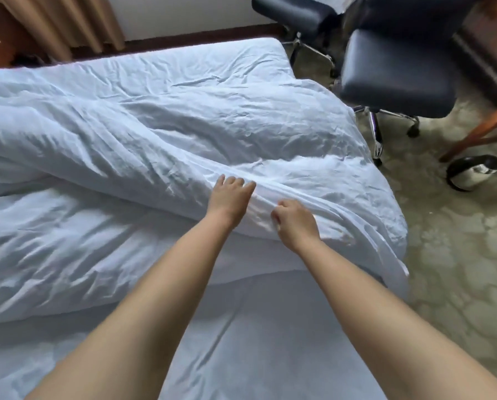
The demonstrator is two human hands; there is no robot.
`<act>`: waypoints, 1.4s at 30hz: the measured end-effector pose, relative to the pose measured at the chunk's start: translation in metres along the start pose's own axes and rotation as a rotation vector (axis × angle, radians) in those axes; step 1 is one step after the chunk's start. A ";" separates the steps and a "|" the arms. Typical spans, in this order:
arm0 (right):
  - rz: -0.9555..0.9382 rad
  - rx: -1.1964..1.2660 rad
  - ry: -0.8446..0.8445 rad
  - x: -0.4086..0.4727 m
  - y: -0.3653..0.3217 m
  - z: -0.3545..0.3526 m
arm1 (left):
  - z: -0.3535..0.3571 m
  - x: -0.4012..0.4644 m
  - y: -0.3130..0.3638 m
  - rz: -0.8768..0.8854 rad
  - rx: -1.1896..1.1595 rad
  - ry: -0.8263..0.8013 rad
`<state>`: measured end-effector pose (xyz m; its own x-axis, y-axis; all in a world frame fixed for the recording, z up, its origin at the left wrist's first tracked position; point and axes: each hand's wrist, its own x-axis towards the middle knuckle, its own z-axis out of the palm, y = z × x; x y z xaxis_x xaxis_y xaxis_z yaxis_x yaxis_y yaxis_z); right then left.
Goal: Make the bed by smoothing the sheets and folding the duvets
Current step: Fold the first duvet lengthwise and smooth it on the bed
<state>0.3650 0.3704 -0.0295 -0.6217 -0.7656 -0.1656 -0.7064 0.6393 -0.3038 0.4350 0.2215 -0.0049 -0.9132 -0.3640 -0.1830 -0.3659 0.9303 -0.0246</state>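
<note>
Duvet (160,116) lies rumpled in a long roll across the bed, sheet (256,327) bare nearby, left hand (230,197) spread flat on it, right hand (293,223) pinching its edge, so folding seems barely begun

A bulky white duvet (160,116) lies heaped across the bed, blocking reach toward the far side. The flat sheet (241,327) nearest the viewer offers open room between both forearms. On the right, carpet (458,269) beside the bed is passable (a dark office chair (397,73) crowds the far corner).
</note>
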 end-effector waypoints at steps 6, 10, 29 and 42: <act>0.150 -0.109 -0.032 0.036 -0.007 0.013 | 0.027 0.038 -0.029 -0.081 0.016 -0.107; 0.273 -0.155 -0.254 0.050 0.002 0.022 | 0.035 0.049 -0.039 -0.012 0.239 -0.269; -0.109 -0.306 -0.291 -0.040 -0.067 0.003 | -0.015 -0.075 -0.071 -0.034 0.472 -0.659; -0.211 -0.364 -0.394 -0.149 -0.062 0.021 | 0.068 -0.232 0.001 -0.280 0.050 -0.455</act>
<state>0.5082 0.4432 -0.0055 -0.3304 -0.8037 -0.4948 -0.9159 0.3997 -0.0376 0.6586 0.3097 -0.0294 -0.6078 -0.5528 -0.5702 -0.5654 0.8054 -0.1781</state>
